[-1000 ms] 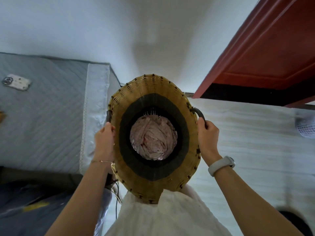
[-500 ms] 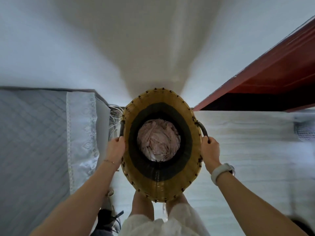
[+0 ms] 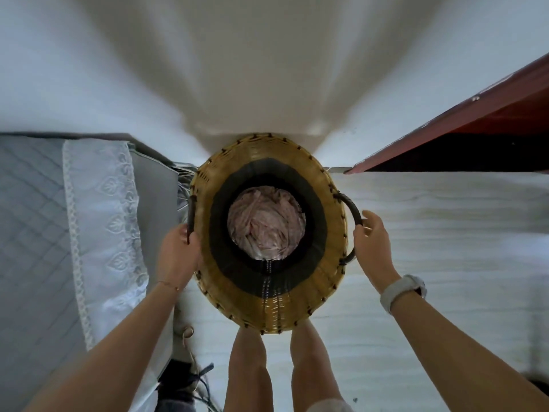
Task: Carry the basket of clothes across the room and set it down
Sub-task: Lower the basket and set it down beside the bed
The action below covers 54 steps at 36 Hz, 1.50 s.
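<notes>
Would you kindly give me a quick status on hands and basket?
Left hand closed on its handle. Right hand open beside the other handle. Basket low near the wall, clothes inside. Bed close alongside.

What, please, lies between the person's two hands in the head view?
The wicker basket with pink clothes inside fills the stretch between the left hand and the right hand.

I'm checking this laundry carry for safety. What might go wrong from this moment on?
The right hand looks opened, fingers only touching the right handle, while the left hand grips the left handle. If the basket isn't fully resting on the floor, it may tip and spill the pink clothes. Cables lie near the feet beside the bed; stepping back could snag them.
</notes>
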Each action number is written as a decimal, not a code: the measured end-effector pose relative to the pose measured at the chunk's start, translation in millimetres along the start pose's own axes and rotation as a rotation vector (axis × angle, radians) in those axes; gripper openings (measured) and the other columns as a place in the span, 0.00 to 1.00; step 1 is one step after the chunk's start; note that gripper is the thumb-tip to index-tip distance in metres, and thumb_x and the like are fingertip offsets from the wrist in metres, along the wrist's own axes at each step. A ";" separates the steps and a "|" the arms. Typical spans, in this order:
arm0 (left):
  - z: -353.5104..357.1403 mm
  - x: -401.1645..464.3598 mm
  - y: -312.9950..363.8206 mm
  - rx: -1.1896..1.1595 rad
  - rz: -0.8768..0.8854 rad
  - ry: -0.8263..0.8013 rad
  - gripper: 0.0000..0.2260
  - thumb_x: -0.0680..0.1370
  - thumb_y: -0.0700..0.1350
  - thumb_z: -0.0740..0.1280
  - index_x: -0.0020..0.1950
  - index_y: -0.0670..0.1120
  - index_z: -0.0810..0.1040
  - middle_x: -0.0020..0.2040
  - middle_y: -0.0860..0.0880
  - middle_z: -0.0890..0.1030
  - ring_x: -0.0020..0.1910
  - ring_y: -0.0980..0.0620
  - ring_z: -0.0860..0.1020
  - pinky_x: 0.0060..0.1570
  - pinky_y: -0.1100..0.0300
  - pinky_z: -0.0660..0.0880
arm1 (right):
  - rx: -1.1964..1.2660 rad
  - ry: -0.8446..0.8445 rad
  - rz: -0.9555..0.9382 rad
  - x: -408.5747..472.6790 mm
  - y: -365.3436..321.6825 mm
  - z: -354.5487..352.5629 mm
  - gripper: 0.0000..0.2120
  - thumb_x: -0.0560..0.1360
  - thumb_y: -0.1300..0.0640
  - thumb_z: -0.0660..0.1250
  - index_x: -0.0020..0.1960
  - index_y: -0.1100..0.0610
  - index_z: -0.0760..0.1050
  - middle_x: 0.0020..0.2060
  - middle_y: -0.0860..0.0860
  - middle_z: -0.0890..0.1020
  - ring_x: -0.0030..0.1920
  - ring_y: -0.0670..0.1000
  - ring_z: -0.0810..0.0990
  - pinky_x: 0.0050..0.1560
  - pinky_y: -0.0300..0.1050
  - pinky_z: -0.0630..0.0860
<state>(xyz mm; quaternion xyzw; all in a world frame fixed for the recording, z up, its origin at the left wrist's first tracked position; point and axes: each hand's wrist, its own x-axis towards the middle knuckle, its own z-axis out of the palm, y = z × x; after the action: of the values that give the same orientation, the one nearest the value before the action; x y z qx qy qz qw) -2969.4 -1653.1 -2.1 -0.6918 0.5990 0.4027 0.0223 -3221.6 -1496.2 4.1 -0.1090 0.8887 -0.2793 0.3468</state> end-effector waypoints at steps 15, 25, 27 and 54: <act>31.6 -1.3 -4.3 -0.067 0.011 0.253 0.11 0.78 0.43 0.56 0.40 0.39 0.72 0.32 0.44 0.73 0.32 0.47 0.71 0.32 0.59 0.64 | 0.031 0.140 0.140 -15.2 48.8 36.5 0.14 0.81 0.56 0.49 0.58 0.59 0.70 0.48 0.57 0.77 0.49 0.59 0.75 0.49 0.53 0.72; 57.4 -49.8 -36.1 -0.252 -0.464 0.041 0.15 0.75 0.47 0.62 0.57 0.40 0.75 0.54 0.38 0.79 0.56 0.39 0.76 0.53 0.51 0.72 | 0.054 0.078 -0.098 31.1 7.4 8.7 0.21 0.80 0.54 0.54 0.72 0.56 0.62 0.69 0.54 0.70 0.68 0.53 0.69 0.68 0.47 0.64; 52.5 -38.9 -32.3 -0.145 -0.371 0.079 0.24 0.76 0.46 0.61 0.69 0.37 0.66 0.68 0.36 0.71 0.67 0.38 0.69 0.64 0.50 0.66 | 0.007 0.075 -0.033 22.0 23.0 14.1 0.24 0.80 0.52 0.54 0.74 0.55 0.57 0.74 0.53 0.64 0.74 0.54 0.61 0.72 0.49 0.58; 45.9 57.2 -72.0 0.180 -0.170 0.115 0.14 0.78 0.44 0.58 0.60 0.37 0.70 0.58 0.32 0.77 0.57 0.33 0.74 0.55 0.46 0.69 | -0.410 0.093 -0.229 71.1 17.2 35.1 0.15 0.79 0.59 0.55 0.61 0.64 0.74 0.58 0.60 0.75 0.49 0.55 0.73 0.45 0.33 0.58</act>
<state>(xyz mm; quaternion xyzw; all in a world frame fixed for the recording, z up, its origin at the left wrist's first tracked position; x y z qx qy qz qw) -2935.1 -1655.6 -98.9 -0.7573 0.5721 0.3035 0.0841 -3250.1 -1524.4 -66.4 -0.2642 0.9237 -0.1354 0.2424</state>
